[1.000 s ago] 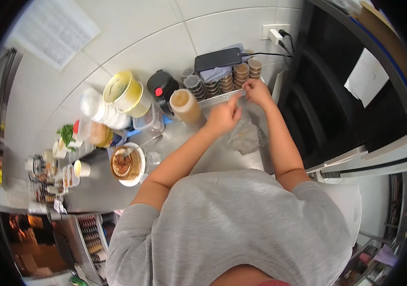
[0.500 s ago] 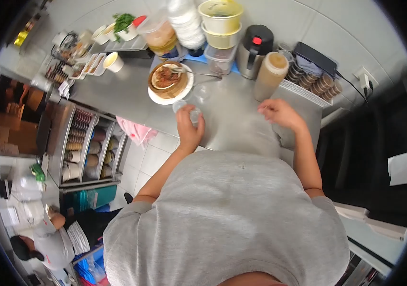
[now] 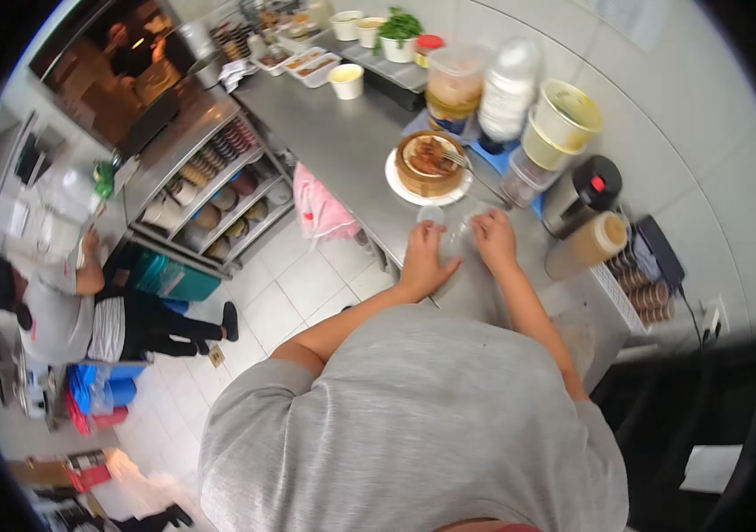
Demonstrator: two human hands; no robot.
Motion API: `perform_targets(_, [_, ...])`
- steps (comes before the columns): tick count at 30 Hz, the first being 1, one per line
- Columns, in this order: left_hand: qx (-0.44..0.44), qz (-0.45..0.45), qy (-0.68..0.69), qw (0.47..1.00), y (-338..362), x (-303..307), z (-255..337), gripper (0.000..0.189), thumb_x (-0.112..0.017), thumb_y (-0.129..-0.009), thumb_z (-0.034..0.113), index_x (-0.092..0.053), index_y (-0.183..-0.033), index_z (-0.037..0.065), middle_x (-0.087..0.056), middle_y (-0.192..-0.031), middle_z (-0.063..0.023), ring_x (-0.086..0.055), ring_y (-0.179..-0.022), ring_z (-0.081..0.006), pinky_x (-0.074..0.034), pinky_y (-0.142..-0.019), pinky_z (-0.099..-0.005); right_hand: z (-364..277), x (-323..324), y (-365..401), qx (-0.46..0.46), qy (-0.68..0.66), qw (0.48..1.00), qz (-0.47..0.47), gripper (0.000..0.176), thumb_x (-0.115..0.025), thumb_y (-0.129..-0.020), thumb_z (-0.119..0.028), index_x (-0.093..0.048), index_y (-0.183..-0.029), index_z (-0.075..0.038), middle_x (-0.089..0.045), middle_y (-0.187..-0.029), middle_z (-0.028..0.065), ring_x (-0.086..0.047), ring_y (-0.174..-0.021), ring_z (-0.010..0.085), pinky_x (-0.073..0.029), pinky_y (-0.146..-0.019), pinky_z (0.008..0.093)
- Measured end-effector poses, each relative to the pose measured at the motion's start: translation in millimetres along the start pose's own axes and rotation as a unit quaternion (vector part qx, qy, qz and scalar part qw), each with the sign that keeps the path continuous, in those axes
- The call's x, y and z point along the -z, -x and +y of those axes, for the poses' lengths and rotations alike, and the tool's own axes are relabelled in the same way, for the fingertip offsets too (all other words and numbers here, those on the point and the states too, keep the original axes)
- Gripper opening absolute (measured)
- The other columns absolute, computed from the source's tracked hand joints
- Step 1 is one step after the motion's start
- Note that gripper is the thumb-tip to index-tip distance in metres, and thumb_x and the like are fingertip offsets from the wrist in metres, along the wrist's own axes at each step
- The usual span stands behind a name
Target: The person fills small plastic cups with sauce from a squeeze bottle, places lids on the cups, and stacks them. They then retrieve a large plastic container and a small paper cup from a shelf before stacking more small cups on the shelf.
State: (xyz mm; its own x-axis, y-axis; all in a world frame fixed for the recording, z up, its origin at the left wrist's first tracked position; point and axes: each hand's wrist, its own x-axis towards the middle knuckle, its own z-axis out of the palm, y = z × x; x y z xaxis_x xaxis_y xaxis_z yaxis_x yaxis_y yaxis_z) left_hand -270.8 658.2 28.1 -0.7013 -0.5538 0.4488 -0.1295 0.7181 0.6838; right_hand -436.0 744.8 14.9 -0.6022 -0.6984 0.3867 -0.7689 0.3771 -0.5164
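Note:
Several small clear plastic cups stand close together on the steel counter. My left hand [image 3: 424, 262] is curled with its thumb out to the side, beside a clear plastic cup [image 3: 456, 238] that shows faintly between thumb and fingers. Another clear cup [image 3: 431, 215] sits just past its fingertips. My right hand [image 3: 495, 241] has its fingers pinched at the rim of a further clear cup, which is mostly hidden. Behind them a white plate [image 3: 403, 188] carries a round bamboo steamer [image 3: 429, 182] with brown food in it. A fork [image 3: 465, 165] rests across the steamer.
A squeeze bottle [image 3: 586, 246] and a thermal jug [image 3: 580, 197] stand on the right. Stacked tubs [image 3: 555, 124] and white lids [image 3: 509, 97] line the wall. A pink cloth [image 3: 320, 208] hangs at the counter edge [image 3: 351, 199]. A co-worker [image 3: 68, 293] stands at left.
The view has turned, bringing more floor and the co-worker into sight. My right hand has moved left from beside the squeeze bottle to the clear cups, close to my left hand.

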Motion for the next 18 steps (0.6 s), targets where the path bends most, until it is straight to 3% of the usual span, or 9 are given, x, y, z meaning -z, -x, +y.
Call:
perform_targets(3, [0.017,-0.047,0.003,0.999,-0.4,-3.3,-12.1,0.048,-0.076,-0.072,0.018,-0.053,-0.112,0.004,-0.042,-0.123,-0.0248,-0.042,-0.116,-0.0412,-0.04,-0.096,-0.0441,-15.1,17.1,17.7,-0.006,-0.057,0.995,0.077,0.014,-0.064,-0.083,-0.018,-0.07,-0.091,-0.009,-0.059,-0.102,0.019,-0.056,-0.097,0.0366,-0.045,-0.084,0.0425])
perform_targets(5, [-0.011,-0.043,0.001,0.999,-2.5,-5.7,-17.4,0.032,-0.073,-0.076,0.018,-0.06,-0.102,0.006,-0.044,-0.123,-0.0238,-0.046,-0.111,-0.0391,-0.042,-0.092,-0.043,-8.0,27.1,30.0,-0.033,-0.004,0.995,0.094,0.019,-0.065,-0.082,-0.019,-0.068,-0.098,-0.008,-0.057,-0.108,0.0198,-0.054,-0.102,0.0367,-0.044,-0.087,0.0423])
perform_targets(9, [-0.026,-0.059,0.001,0.998,-6.3,-11.7,-11.2,0.016,-0.069,-0.081,0.018,-0.066,-0.089,0.005,-0.049,-0.122,-0.0207,-0.05,-0.105,-0.0357,-0.044,-0.088,-0.0409,3.8,41.9,45.0,-0.066,0.172,0.98,0.077,0.039,-0.066,-0.081,-0.02,-0.059,-0.117,-0.008,-0.05,-0.121,0.0209,-0.047,-0.112,0.0359,-0.04,-0.093,0.042])
perform_targets(11, [-0.013,-0.063,0.027,0.998,-5.2,-13.4,-3.9,0.015,-0.068,-0.082,0.019,-0.068,-0.087,0.004,-0.05,-0.121,-0.0189,-0.051,-0.103,-0.033,-0.045,-0.086,-0.0393,1.4,50.2,47.2,0.01,0.154,0.986,0.066,0.049,-0.069,-0.079,-0.02,-0.053,-0.125,-0.008,-0.046,-0.125,0.0201,-0.044,-0.115,0.0358,-0.038,-0.095,0.0422])
perform_targets(12, [0.006,-0.067,0.054,0.996,-5.5,-10.6,5.2,0.015,-0.068,-0.083,0.019,-0.069,-0.088,0.005,-0.05,-0.122,-0.0179,-0.052,-0.102,-0.0313,-0.045,-0.086,-0.0385,-2.5,54.0,46.3,0.048,0.144,0.986,0.061,0.055,-0.07,-0.078,-0.019,-0.051,-0.128,-0.008,-0.045,-0.126,0.0196,-0.043,-0.117,0.0358,-0.038,-0.096,0.0423])
perform_targets(15, [0.083,-0.083,0.191,0.975,-8.9,-15.8,11.9,0.017,-0.066,-0.086,0.021,-0.069,-0.091,0.005,-0.053,-0.117,-0.0172,-0.053,-0.102,-0.0267,-0.045,-0.085,-0.0357,-26.2,51.3,49.4,0.081,-0.094,0.991,-0.047,0.057,-0.073,-0.075,-0.015,-0.051,-0.127,-0.006,-0.049,-0.119,0.0178,-0.049,-0.108,0.0332,-0.042,-0.091,0.0395])
perform_targets(18, [0.104,-0.115,0.24,0.958,-13.6,-14.2,9.7,0.021,-0.064,-0.088,0.023,-0.069,-0.09,0.003,-0.06,-0.103,-0.0142,-0.057,-0.095,-0.0203,-0.047,-0.081,-0.0313,-29.7,49.0,49.3,-0.048,-0.174,0.98,-0.089,0.06,-0.074,-0.073,-0.01,-0.05,-0.127,-0.005,-0.053,-0.112,0.0153,-0.055,-0.099,0.0295,-0.047,-0.082,0.0354])
